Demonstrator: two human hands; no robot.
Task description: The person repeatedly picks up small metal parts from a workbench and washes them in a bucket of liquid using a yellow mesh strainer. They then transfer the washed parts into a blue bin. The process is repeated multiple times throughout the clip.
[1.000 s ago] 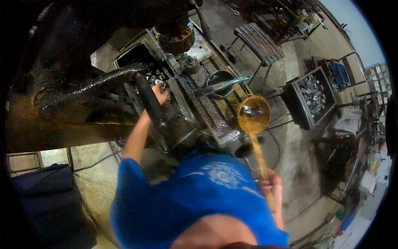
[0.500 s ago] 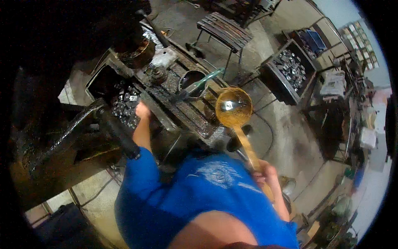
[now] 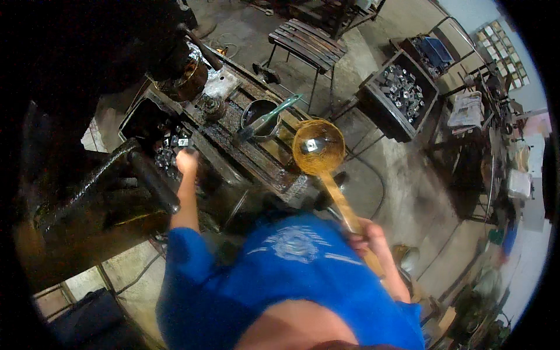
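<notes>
In the head view, good handling likely means keeping the yellow, round-bowled, long-handled scoop (image 3: 331, 154) level, as what looks like a small shiny metal piece (image 3: 313, 144) is lying inside. The right hand (image 3: 366, 235) is gripping its handle with curled fingers. The left hand (image 3: 186, 162) is hovering at or touching small grey metal blocks (image 3: 165, 154) in the black rectangular bin (image 3: 133, 114); whether it is pinching one, I cannot tell.

Dim, grainy, with dark curved edges.

A little bench (image 3: 306, 45) with a top made of slats stands on the gray floor (image 3: 415, 175). Over to the right is a blue tray (image 3: 437, 50) — and some pale papers (image 3: 465, 109). White squares (image 3: 503, 55) make rows on the wall (image 3: 533, 87).
</notes>
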